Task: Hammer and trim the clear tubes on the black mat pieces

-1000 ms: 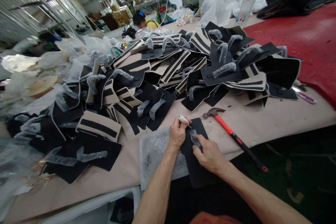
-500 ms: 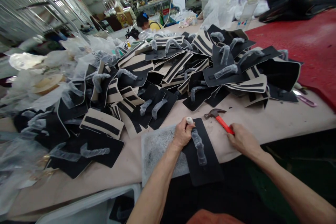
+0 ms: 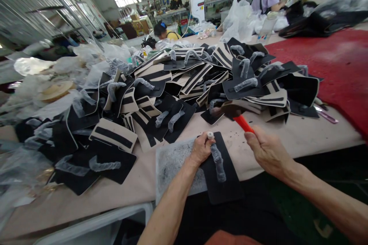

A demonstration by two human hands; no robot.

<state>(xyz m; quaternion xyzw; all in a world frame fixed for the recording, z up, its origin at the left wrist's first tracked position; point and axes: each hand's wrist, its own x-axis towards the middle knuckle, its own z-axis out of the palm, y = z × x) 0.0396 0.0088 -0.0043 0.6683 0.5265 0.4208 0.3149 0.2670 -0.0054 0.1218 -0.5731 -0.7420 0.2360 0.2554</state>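
My left hand (image 3: 202,147) is closed around a short white-topped punch (image 3: 211,135), standing upright at the top end of a black panel (image 3: 230,168). Its lower end is hidden by my fingers. Along that panel runs a handle (image 3: 219,164) wrapped in clear plastic. The panel lies partly over a worn, whitish board (image 3: 179,164). My right hand (image 3: 268,147) grips the red handle of a claw hammer (image 3: 243,122). The hammer's head is raised, blurred, and apart from the punch, up and to its right.
A large pile of black panels (image 3: 244,80) with wrapped handles covers the table behind. A purple cutter (image 3: 326,115) lies at right beside a red sheet (image 3: 322,61). Plastic bags (image 3: 94,72) crowd the left, and a plastic bin (image 3: 126,214) stands below the table's front edge. Co-workers sit farther back.
My right hand has lifted the hammer, its head now higher and closer to the camera. My left hand keeps the punch at nearly the same place on the panel. The camera view has shifted slightly.
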